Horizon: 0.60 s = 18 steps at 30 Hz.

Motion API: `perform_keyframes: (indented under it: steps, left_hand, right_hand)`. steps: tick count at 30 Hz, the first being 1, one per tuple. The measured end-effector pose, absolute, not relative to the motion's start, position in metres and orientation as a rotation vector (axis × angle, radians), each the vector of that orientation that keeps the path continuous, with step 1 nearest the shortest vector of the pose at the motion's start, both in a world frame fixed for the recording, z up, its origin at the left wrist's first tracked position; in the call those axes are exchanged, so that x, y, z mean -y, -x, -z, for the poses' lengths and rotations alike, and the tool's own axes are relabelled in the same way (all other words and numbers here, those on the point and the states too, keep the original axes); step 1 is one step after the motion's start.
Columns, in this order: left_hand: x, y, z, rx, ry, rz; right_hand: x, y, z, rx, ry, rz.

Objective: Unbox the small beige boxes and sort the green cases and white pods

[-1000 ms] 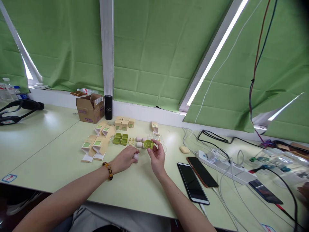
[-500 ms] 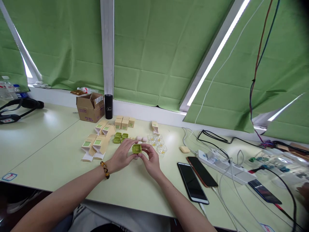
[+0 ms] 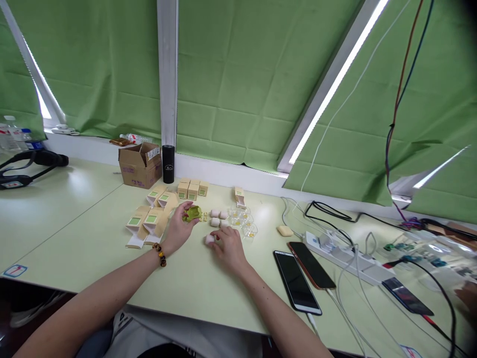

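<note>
My left hand [image 3: 178, 231], with a beaded bracelet at its wrist, has its fingers and thumb around a small green square cup [image 3: 193, 214]. The hand hides what lies behind that cup. My right hand [image 3: 229, 248] pinches a small pale-pink cylinder [image 3: 209, 239] low over the table or on it; I cannot tell which. Behind it stand several like pink cylinders [image 3: 215, 213], and tiny yellowish pieces [image 3: 204, 217] lie just left of these. Several clear cups [image 3: 250, 230] with yellow bits inside stand to the right.
Open card boxes [image 3: 153, 219] lie left of my hands, with closed small boxes [image 3: 193, 191] behind. A cardboard carton [image 3: 137, 171] and black flask [image 3: 168, 165] stand at the back. Right are a beige block [image 3: 285, 230], phones [image 3: 297, 281], a power strip [image 3: 357, 263] and cables.
Both hands held a green cup together in the middle. Now they are apart: my left hand has moved left and back with a green cup, and my right hand has a pink cylinder.
</note>
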<state>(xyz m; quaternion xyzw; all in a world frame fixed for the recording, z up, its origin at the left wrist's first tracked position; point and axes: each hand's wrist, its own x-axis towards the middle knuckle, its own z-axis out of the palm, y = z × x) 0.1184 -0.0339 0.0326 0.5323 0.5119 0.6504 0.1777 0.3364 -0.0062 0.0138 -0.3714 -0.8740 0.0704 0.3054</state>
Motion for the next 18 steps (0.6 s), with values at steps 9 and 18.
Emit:
perform_keyframes:
  steps: [9,18]
  left_hand:
    - [0.038,-0.123,-0.034,-1.497,-1.538,-1.815]
    - [0.038,-0.123,-0.031,-1.495,-1.598,-1.828]
  right_hand:
    - [-0.017,-0.362,-0.021,2.239,1.219,0.106]
    - [-0.013,-0.359,-0.024,2.302,1.300,0.127]
